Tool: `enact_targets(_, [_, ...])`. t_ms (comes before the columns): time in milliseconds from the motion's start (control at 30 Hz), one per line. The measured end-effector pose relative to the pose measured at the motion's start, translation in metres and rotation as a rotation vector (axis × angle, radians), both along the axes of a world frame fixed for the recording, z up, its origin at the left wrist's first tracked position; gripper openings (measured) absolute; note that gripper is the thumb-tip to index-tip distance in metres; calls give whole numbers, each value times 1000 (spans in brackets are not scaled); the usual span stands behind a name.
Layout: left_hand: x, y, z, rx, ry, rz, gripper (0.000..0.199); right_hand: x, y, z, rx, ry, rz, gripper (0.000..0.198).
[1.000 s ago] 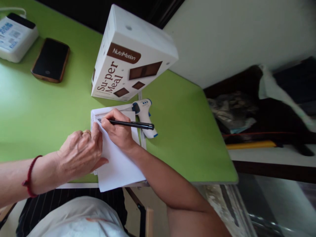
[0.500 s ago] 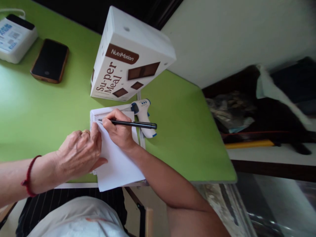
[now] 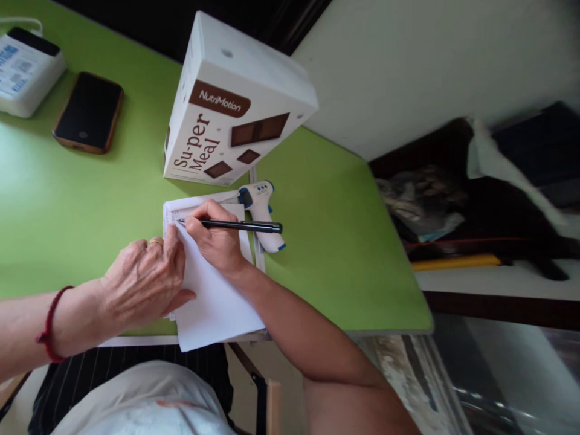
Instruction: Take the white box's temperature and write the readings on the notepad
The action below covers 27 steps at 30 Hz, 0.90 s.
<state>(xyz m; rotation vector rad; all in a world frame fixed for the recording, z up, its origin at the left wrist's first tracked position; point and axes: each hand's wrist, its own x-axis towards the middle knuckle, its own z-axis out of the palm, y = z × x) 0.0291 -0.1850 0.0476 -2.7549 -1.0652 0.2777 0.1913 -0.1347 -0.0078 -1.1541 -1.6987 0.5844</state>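
Note:
In the head view, a black pen (image 3: pixel 244 225) is pinched in my right hand (image 3: pixel 217 235), its tip touching the top left part of the papers. A blank white sheet (image 3: pixel 215 308) lies slanted over other pages (image 3: pixel 233 209) that carry small writing along their left edge. My left hand (image 3: pixel 147 275) rests on the left side of the sheet, its index fingertip close to the pen tip. The left thumb stands apart from the fingers, and nothing shows gripped in that hand. Just beyond my right hand lies a white and blue infrared thermometer (image 3: pixel 260 211).
A tall white box (image 3: pixel 217 127) stands behind the papers on the green table (image 3: pixel 326 254). To the left are a dark phone (image 3: pixel 89 112) and a white device (image 3: pixel 27 72) with a cable. A shelf (image 3: pixel 475 281) holding cloth and bags is at the right, beyond the table's rounded corner.
The whole view has shifted slightly, so everything sits a little further left. Both hands keep their places on the paper, and the pen has tilted only a trace.

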Motion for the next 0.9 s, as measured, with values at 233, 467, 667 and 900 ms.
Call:
enact_targets(233, [0, 2, -1, -3, -22, -12, 63, -1, 0, -1, 17, 8, 11, 20])
enact_targets(467, [-1, 3, 1, -6, -43, 0, 60, -1, 0, 1, -43, -9, -30, 21])
enact_targets(667, [-2, 2, 0, 28, -66, -16, 61, -2, 0, 2, -46, -20, -28, 21])
enact_targets(900, [-2, 2, -2, 41, -57, -15, 62, -1, 1, 2, -17, -18, -10, 20])
